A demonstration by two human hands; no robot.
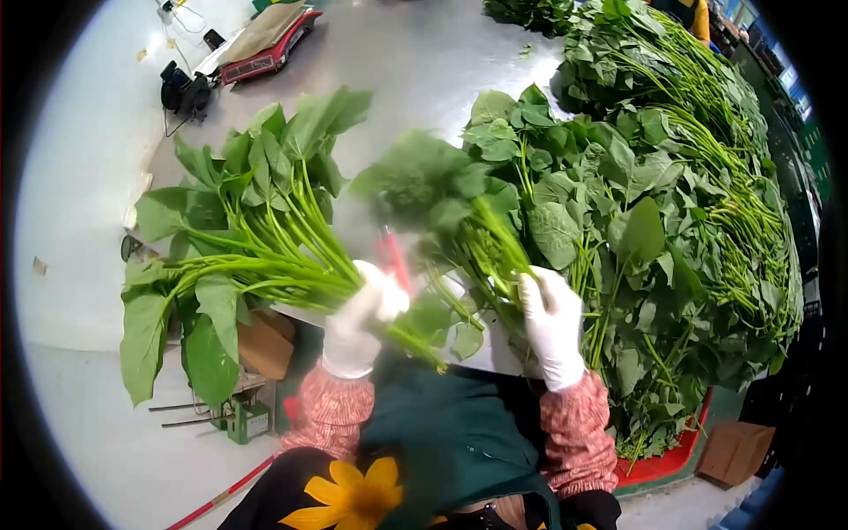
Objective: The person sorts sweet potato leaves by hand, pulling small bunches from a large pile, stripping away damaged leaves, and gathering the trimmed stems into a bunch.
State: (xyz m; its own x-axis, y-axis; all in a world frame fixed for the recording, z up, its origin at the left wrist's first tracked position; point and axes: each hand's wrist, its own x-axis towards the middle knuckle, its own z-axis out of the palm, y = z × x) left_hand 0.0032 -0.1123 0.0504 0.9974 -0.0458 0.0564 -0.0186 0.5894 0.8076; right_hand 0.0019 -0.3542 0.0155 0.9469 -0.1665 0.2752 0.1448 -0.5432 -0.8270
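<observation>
My left hand (358, 322), in a white glove, is closed round the stems of a large bunch of leafy greens (265, 230), whose leaves fan out to the upper left. Short stem ends stick out below that fist. My right hand (552, 327), also gloved in white, pinches the stems of a smaller bunch (490, 243); its leaves are smeared by motion. Between the hands is a blurred red object (393, 261), which I cannot make out fully.
A long heap of greens (618, 203) covers the right side of the metal table (397, 53). At the back left lies a red scale (269, 53). Cardboard boxes (735, 452) and a red tray edge (658, 464) show at the lower right.
</observation>
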